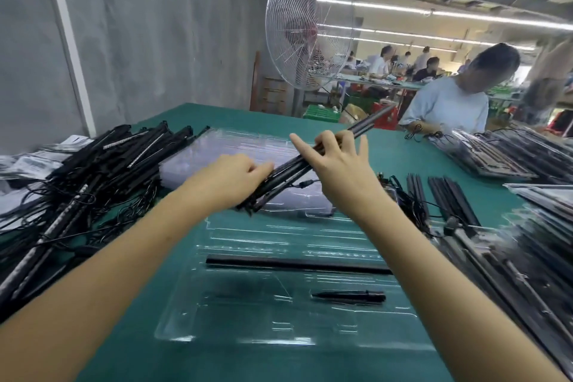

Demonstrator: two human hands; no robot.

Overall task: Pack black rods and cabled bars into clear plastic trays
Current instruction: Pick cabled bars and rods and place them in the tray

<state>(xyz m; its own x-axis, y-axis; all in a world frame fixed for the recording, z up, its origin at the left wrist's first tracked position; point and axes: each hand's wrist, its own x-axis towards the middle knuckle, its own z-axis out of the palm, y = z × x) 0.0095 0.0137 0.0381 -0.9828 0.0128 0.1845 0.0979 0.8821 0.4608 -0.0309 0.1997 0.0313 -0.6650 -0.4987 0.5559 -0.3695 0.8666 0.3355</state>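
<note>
left hand grips the lower end of a tilted bundle of black rods; right hand holds it higher up, middle fingers curled over it, index and little finger splayed. below, on the green table, a glossy clear tray holds one long black bar and a short spike. tangled cabled bars lie left, partly cut off. a wire-caged fan stands by a grey wall.

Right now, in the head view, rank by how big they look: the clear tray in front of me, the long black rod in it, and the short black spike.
1. clear tray, largest
2. long black rod
3. short black spike, smallest
All equally near.
</note>
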